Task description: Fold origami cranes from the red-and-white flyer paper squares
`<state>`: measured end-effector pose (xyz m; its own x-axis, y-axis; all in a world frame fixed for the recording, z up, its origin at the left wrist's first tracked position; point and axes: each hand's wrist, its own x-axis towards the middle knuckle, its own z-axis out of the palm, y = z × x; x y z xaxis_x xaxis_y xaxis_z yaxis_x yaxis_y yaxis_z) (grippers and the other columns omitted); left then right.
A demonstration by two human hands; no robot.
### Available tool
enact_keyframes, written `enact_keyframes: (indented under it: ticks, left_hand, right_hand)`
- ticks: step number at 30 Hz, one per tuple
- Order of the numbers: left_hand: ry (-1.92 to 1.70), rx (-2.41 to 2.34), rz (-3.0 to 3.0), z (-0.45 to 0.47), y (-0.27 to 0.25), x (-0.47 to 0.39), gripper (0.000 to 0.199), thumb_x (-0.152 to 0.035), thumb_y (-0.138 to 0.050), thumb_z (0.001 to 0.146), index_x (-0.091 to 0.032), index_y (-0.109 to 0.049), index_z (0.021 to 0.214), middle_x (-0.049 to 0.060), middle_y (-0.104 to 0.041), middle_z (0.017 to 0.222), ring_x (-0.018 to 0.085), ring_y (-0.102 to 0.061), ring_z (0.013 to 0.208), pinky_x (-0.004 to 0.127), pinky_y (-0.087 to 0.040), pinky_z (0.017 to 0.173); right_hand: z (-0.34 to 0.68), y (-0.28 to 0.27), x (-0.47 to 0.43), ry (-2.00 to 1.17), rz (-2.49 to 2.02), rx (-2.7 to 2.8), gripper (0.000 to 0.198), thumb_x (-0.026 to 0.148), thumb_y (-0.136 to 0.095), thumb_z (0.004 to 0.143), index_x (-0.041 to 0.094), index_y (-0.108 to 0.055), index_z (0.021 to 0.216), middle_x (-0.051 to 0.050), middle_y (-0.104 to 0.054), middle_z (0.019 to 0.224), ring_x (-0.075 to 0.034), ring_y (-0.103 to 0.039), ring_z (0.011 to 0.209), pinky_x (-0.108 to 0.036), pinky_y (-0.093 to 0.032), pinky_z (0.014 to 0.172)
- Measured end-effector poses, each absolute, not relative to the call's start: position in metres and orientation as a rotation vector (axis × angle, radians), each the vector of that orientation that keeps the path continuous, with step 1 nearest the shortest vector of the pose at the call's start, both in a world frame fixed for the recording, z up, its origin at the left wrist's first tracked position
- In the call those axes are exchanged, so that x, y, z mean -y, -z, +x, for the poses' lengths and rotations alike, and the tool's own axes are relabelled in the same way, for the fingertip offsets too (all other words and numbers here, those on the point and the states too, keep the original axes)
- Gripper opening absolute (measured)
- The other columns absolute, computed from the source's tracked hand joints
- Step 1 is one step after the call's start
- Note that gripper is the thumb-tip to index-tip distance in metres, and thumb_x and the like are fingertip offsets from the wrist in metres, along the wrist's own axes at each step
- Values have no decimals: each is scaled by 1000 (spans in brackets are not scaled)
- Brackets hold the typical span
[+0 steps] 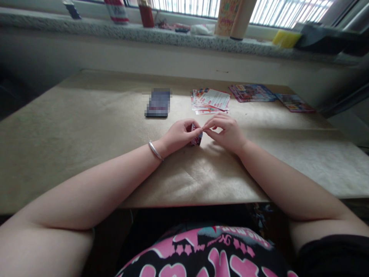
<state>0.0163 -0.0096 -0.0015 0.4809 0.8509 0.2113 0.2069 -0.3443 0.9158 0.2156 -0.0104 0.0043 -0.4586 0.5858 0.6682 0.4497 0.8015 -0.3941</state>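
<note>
A small, folded-looking colourful printed piece of paper or card (196, 139) is upright near the middle of the table. My left hand (183, 132), with a silver bangle at the wrist, is closed on it by thumb and fingers. From the other side my right hand (223, 130) pinches at its upper corner with thumb and forefinger, the tips meeting the left thumb. What lies between the right fingertips is too small to make out. Just beyond the hands lies a loose pile of white-and-red printed cards (211, 100).
A dark, blurred-out flat object (158, 103) lies beyond my left hand. Colourful printed packets (253, 93) and another one (295, 103) lie at the table's (86, 127) back right. The stone windowsill (173, 36) holds bottles, a yellow item (286, 38) and other clutter.
</note>
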Motion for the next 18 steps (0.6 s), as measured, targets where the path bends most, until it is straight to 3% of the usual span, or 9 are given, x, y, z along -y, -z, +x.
enact_keyframes:
  ticks: [18]
  left_hand:
    - [-965,-933,1876,17,1,9,23,-37,-63,82,-14,-62,79,2,-64,71,10,-58,61,19,-46,56]
  right_hand:
    - [217,-2,13,-132,-849,2159,5,17,-61,80,21,-63,78,-3,-66,79,-16,-59,77,-29,-50,66]
